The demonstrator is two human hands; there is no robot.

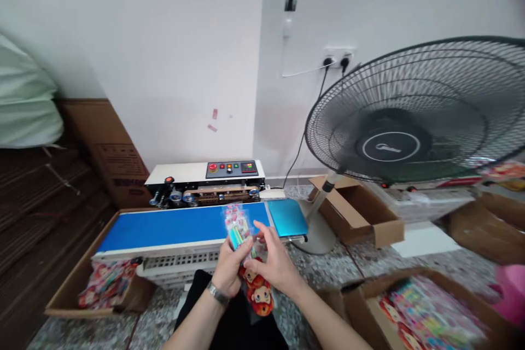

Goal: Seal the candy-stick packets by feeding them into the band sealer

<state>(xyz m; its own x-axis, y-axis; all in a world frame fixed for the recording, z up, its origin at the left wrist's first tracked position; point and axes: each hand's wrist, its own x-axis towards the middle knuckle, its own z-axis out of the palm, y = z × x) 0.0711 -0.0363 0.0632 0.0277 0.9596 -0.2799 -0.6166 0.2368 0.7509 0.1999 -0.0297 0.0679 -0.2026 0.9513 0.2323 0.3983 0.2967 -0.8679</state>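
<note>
My left hand point(232, 265) is closed round a clear plastic packet point(238, 227) with small pink, yellow and blue pieces inside, its thumb pressing on the front. Below it hangs a printed picture of a red-haired cartoon figure point(260, 296), which seems part of the same packet. My right hand point(275, 262) is at the packet's right edge with thumb and index finger apart. Its thumb tip lies over the printed part; whether the other fingers touch the plastic is hidden. Behind the packet runs the blue conveyor belt point(172, 228) of a band sealing machine point(184, 173).
A large fan point(389, 145) stands at the right, close to an open cardboard box point(356, 202). Filled packets point(435, 311) lie in a box at the lower right. More packets point(107, 283) fill a box at the lower left. A blue plate point(287, 217) extends the belt's right end.
</note>
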